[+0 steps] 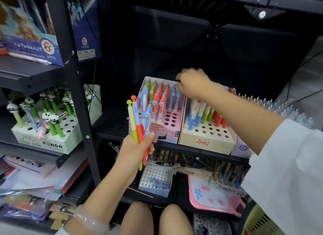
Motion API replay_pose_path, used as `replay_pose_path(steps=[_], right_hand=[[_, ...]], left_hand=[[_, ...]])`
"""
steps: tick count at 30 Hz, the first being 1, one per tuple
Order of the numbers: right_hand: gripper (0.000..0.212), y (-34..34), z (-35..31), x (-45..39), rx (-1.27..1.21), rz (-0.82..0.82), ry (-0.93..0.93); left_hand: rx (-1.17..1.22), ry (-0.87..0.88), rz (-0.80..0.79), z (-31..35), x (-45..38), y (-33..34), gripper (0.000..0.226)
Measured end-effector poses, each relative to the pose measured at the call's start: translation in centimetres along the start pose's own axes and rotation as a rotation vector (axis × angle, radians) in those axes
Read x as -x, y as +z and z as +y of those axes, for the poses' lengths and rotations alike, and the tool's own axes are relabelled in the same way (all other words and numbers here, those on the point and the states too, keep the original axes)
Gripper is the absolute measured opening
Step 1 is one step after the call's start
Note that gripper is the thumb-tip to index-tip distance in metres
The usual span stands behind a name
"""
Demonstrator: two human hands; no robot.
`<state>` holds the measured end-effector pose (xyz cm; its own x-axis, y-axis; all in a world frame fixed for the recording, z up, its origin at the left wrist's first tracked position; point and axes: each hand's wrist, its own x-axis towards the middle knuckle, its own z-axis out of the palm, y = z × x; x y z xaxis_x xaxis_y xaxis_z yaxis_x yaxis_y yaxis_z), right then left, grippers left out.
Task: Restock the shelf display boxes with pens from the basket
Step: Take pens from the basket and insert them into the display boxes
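While my left hand [134, 147] is gripping a small bunch of pens [138, 123] upright in front of the shelf edge, my right hand [192, 82] is reaching over the back of the pink display box [172, 130]. The left fingers are curling round the barrels, with the thumb pressing across the front; I am seeing a green pen with a mushroom cap, a red and blue one beside it, and a pale blue one behind them. The right hand is sitting knuckles up at the box's rear corner with its fingers bent down and hidden from me, so I cannot tell whether it is holding anything. The pink display box is standing on the middle black shelf [113, 124], carrying green, red and blue pens in its back rows and showing bare holes toward the front. Just beside it on the right, touching it, a beige display box [206, 144] with red handwriting on its face is holding blue, green and red pens, and my right forearm is crossing above it. A corner of the green basket [262, 222] is showing at the bottom right, near my white sleeve [288, 164]. On the neighbouring shelf to the left, a panda pen box [52, 144] is standing with green panda-topped pens.
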<state>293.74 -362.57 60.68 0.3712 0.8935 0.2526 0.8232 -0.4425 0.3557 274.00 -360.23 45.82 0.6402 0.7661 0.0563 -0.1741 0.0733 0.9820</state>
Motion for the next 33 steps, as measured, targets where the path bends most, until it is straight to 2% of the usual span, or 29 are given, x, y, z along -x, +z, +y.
replay_pose_path(steps=[1,2,4,7,10,12,15,16,18,21,27,30,33], right_hand=[[0.032,-0.4,-0.5,0.8,-0.167,0.101,-0.021],[0.032,-0.8,-1.2,1.8,-0.359,0.126,-0.043],[0.033,-1.5,-2.9,4.1,-0.672,0.046,-0.117],[0.028,-1.3,-5.3,6.8,-0.879,-0.112,-0.142],[0.023,-0.8,-5.9,7.2,-1.070,-0.133,-0.051],[0.021,-1.0,-5.0,6.4,-1.155,-0.060,0.029],[0.019,-1.9,-1.9,4.3,-1.250,0.214,0.212],[0.018,-2.2,-0.8,3.7,-1.252,0.281,0.245],[0.016,-2.1,0.7,2.5,-1.092,0.324,0.244],[0.016,-1.0,1.1,1.2,-0.813,0.223,0.208],[0.021,0.8,-0.4,-0.3,-0.673,0.048,0.164],[0.022,1.0,-0.7,-0.7,-0.548,-0.070,0.135],[0.030,1.0,-0.9,-1.0,-0.399,-0.109,0.158]], left_hand=[[-0.004,0.006,-0.001,0.1,0.0,0.0,0.026],[-0.004,0.010,-0.004,0.1,-0.1,0.1,0.026],[0.006,0.012,-0.005,0.2,-0.3,0.4,0.022],[-0.001,0.014,-0.013,0.2,-0.3,1.1,0.013],[0.019,0.010,-0.029,0.1,-0.2,1.6,0.016],[0.048,0.007,-0.029,0.0,-0.2,1.5,0.025],[0.019,-0.008,-0.003,-0.2,-0.2,0.9,0.030],[0.005,-0.021,0.009,-0.3,-0.2,0.7,0.031],[-0.011,-0.039,0.018,-0.4,-0.2,0.5,0.032],[-0.009,-0.039,0.002,-0.3,-0.2,0.4,0.022],[-0.037,-0.029,0.005,-0.5,0.2,0.0,0.027],[-0.044,-0.026,0.021,-0.7,0.2,-0.4,0.023],[-0.048,-0.019,0.008,-0.7,0.2,-0.5,0.023]])
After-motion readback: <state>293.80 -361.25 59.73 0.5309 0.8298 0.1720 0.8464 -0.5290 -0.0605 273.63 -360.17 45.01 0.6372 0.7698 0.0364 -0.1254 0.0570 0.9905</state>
